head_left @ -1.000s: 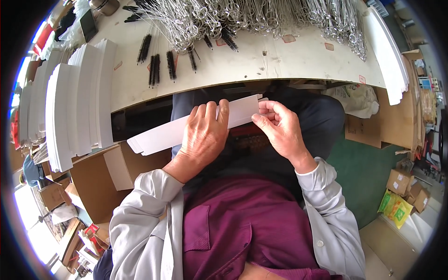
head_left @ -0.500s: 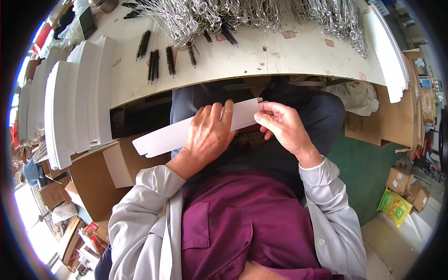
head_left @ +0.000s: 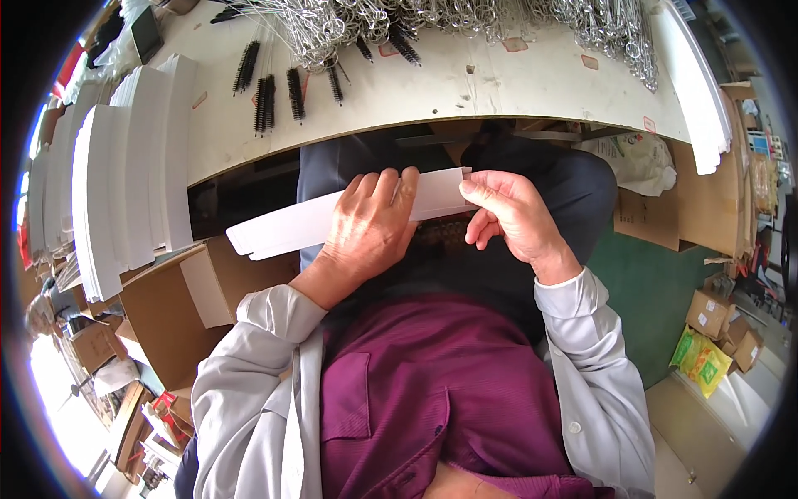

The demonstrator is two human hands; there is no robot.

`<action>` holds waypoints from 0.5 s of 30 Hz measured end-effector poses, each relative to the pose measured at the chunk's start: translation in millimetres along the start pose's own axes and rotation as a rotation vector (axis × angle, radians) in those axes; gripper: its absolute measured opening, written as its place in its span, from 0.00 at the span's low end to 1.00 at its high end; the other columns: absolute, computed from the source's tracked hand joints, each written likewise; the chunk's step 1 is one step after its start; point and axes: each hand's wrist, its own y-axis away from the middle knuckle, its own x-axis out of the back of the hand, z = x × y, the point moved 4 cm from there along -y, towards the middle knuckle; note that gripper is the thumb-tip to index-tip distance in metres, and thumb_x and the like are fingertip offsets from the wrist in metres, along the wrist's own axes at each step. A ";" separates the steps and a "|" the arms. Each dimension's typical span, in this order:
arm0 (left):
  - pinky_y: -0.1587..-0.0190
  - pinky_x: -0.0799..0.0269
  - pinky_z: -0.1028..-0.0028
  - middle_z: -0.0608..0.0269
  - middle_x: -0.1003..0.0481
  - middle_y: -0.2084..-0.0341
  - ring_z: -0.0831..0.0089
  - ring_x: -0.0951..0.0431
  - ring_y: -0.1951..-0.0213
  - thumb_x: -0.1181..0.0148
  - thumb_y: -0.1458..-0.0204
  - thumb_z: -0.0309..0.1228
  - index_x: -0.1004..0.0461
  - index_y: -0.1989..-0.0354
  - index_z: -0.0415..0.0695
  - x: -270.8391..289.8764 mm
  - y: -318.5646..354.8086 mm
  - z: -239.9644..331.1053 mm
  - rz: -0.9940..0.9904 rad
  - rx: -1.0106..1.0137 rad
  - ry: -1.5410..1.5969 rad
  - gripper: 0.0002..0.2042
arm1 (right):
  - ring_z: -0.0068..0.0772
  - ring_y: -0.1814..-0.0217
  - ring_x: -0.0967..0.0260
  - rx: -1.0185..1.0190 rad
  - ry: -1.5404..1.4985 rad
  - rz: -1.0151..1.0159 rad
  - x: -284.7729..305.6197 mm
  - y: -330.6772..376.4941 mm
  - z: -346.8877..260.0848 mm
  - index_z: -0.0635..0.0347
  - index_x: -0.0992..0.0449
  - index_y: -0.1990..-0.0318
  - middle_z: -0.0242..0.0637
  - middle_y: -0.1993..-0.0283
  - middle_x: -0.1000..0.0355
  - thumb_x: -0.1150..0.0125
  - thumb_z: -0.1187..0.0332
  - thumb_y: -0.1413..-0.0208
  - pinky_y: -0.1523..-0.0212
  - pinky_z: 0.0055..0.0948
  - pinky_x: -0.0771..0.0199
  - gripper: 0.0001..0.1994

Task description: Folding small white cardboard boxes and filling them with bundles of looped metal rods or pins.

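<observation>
A long, narrow white paper box (head_left: 295, 223) lies slantwise above my lap, its right end higher than its left. My left hand (head_left: 370, 218) is wrapped over its middle, with the fingers on the far side. At the right end, my right hand (head_left: 513, 209) pinches the end flap between thumb and index finger; its other fingers curl loosely below. Short flaps show at the left end. Whatever is inside the box is hidden.
Wire-handled brushes (head_left: 465, 25) pile up along the back of the table (head_left: 399, 104), several black bristle heads (head_left: 264, 104) toward me. White flat boxes (head_left: 137, 166) stack at left, more white strips (head_left: 694, 91) at right. An open cardboard carton (head_left: 170, 320) stands below left.
My right thumb and fingers have closed in on the right end flap. Both hands and the box have shifted slightly up and the box's left end has risen.
</observation>
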 end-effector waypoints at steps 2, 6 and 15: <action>0.52 0.22 0.61 0.51 0.24 0.57 0.55 0.20 0.58 0.25 0.63 0.31 0.29 0.42 0.36 2.2 0.2 1.0 0.033 -0.017 0.011 0.35 | 0.24 0.77 0.23 -0.075 -0.090 -0.060 -0.5 -0.4 4.1 0.69 0.23 0.49 0.37 0.65 0.23 0.37 0.57 0.33 0.79 0.22 0.23 0.20; 0.53 0.22 0.62 0.53 0.24 0.59 0.56 0.20 0.59 0.25 0.63 0.31 0.28 0.43 0.36 -0.2 1.7 2.5 0.038 -0.040 0.016 0.34 | 0.23 0.79 0.24 -0.167 -0.205 -0.133 3.0 -2.6 12.3 0.69 0.22 0.49 0.36 0.66 0.24 0.38 0.57 0.32 0.80 0.22 0.24 0.19; 0.56 0.22 0.60 0.54 0.24 0.61 0.55 0.20 0.61 0.26 0.60 0.31 0.28 0.45 0.36 17.8 -14.6 -3.1 0.015 0.003 0.074 0.31 | 0.46 0.54 0.21 0.953 1.150 0.330 -12.9 28.4 -42.3 0.68 0.25 0.42 0.45 0.51 0.21 0.23 0.67 0.49 0.53 0.40 0.19 0.28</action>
